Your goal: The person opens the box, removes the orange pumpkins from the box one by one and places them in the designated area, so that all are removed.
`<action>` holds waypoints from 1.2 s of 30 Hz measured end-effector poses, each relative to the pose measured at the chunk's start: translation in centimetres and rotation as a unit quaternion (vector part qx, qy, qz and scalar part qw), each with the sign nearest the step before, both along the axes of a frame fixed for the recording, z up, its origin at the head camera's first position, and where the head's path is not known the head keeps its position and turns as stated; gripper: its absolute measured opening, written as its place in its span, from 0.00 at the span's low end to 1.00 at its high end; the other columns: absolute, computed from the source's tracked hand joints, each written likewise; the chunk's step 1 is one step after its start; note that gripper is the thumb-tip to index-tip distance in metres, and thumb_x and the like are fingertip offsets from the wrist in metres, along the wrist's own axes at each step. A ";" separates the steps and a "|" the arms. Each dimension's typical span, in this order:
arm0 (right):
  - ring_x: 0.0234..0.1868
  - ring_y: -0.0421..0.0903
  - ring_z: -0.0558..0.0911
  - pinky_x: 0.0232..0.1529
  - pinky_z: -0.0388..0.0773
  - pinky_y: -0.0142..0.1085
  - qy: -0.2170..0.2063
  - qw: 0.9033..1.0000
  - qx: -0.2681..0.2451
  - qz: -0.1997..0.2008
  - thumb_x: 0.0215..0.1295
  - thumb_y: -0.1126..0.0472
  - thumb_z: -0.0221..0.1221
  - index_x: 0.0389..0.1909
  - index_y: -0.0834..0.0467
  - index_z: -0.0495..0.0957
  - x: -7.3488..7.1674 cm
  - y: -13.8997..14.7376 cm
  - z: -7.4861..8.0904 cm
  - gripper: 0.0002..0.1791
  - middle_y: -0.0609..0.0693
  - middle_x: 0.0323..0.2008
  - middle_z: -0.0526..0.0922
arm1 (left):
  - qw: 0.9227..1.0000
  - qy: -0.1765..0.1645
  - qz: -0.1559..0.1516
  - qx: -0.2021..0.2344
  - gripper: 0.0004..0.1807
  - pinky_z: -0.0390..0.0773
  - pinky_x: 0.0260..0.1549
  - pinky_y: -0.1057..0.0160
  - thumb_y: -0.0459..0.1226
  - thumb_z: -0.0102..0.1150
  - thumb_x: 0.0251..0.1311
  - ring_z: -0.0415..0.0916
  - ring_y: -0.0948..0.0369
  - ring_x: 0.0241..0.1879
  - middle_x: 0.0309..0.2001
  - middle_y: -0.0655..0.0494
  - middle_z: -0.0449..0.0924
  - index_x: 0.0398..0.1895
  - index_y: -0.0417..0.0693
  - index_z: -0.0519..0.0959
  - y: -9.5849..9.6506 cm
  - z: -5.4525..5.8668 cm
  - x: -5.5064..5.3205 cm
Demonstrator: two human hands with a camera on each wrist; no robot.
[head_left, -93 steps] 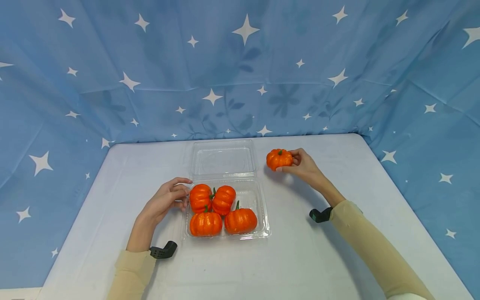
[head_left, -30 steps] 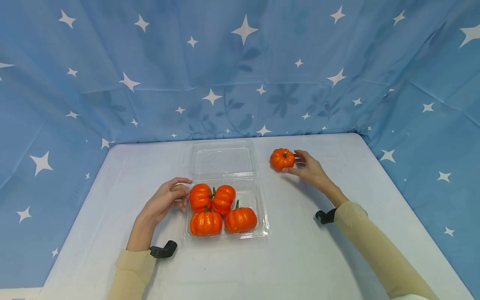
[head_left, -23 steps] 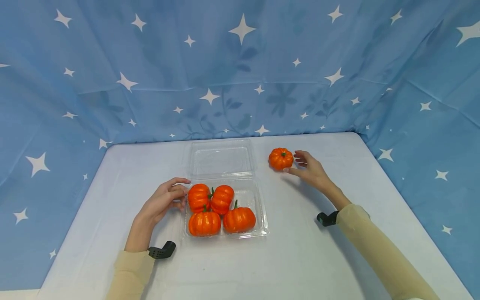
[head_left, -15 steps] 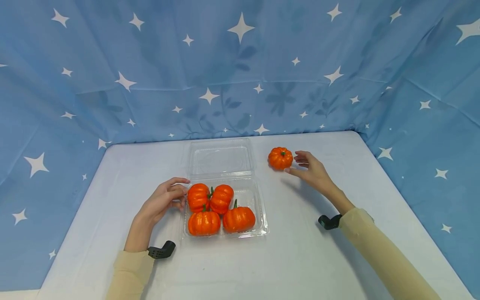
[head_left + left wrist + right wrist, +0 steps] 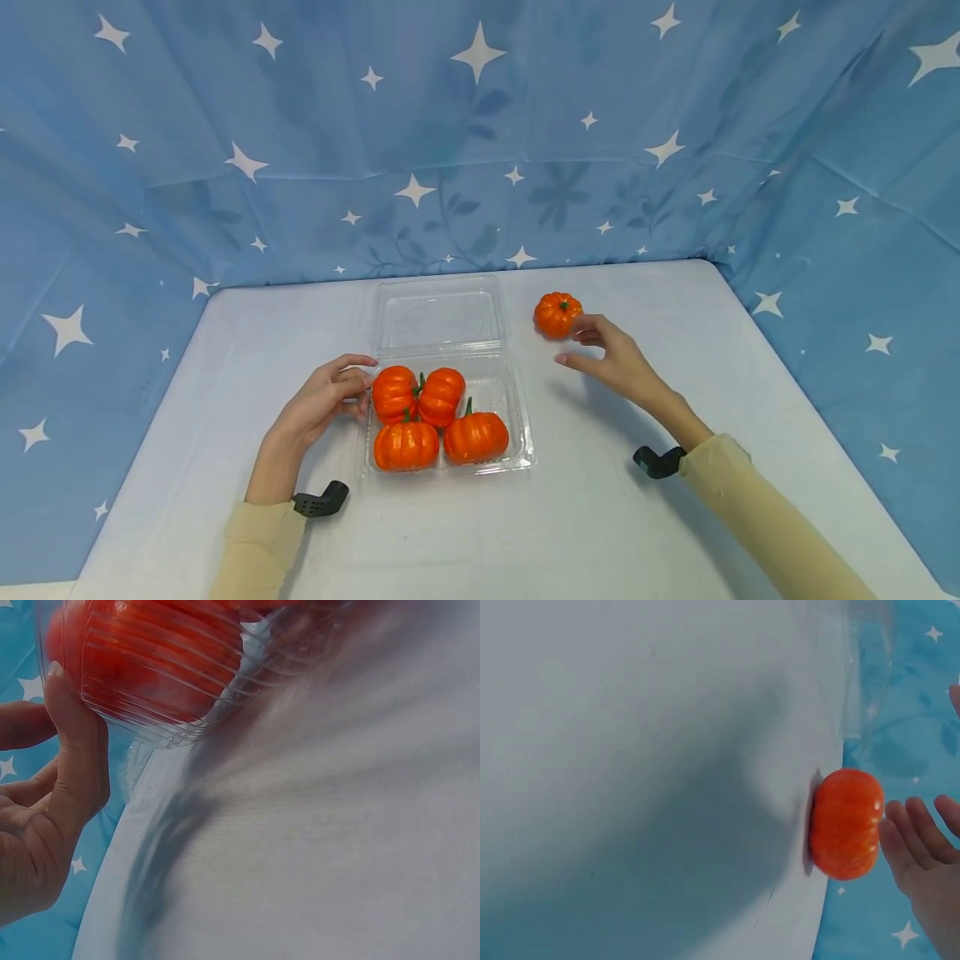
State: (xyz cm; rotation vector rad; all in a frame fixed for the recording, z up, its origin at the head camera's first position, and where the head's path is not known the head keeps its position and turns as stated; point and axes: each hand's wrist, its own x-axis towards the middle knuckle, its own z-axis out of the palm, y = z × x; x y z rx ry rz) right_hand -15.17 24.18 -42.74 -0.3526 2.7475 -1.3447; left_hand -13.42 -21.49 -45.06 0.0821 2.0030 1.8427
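My left hand [image 5: 318, 402] is at the left side of a clear plastic clamshell box [image 5: 517, 417], its loosely bent fingers touching the box's edge. In the left wrist view a fingertip of that hand [image 5: 64, 757] meets the box wall [image 5: 172, 727]. Several small orange pumpkins [image 5: 406, 446] with green stems sit in the box's base. Another orange pumpkin [image 5: 555, 315] stands on the table to the right of the box's lid. Beside it hovers my right hand [image 5: 618, 362], thumb and fingers spread and holding nothing. The right wrist view shows the same pumpkin [image 5: 846, 823] near the fingers.
The box's transparent lid [image 5: 440, 312] lies folded back, away from me. Beneath everything is a white-covered table [image 5: 450, 542]. A blue curtain with white stars [image 5: 480, 150] hangs behind it and at both sides. A black wrist device [image 5: 322, 500] is on each arm.
My right hand has set the single pumpkin down on the table, let go of it, and drawn back slightly toward me. The left hand and the pumpkins in the box have stayed put.
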 end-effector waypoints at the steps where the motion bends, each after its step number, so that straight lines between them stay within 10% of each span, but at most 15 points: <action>1: 0.63 0.60 0.78 0.67 0.74 0.57 0.002 1.000 0.000 0.005 0.63 0.52 0.71 0.66 0.67 0.69 0.2 -0.2 0.1 0.37 0.62 0.62 0.76 | 1.000 0.000 0.000 0.001 0.24 0.83 0.25 0.63 0.30 0.49 0.74 0.74 0.61 0.24 0.31 0.54 0.77 0.69 0.29 0.62 0.0 0.0 0.0; 36: 0.62 0.58 0.80 0.64 0.77 0.55 -0.046 0.971 0.000 0.233 0.62 0.52 0.71 0.70 0.60 0.70 4.8 -8.0 3.3 0.38 0.58 0.61 0.81 | 1.000 -0.004 -0.007 0.016 0.25 0.83 0.27 0.65 0.31 0.50 0.74 0.75 0.63 0.26 0.32 0.57 0.79 0.69 0.28 0.61 -0.1 0.2 0.0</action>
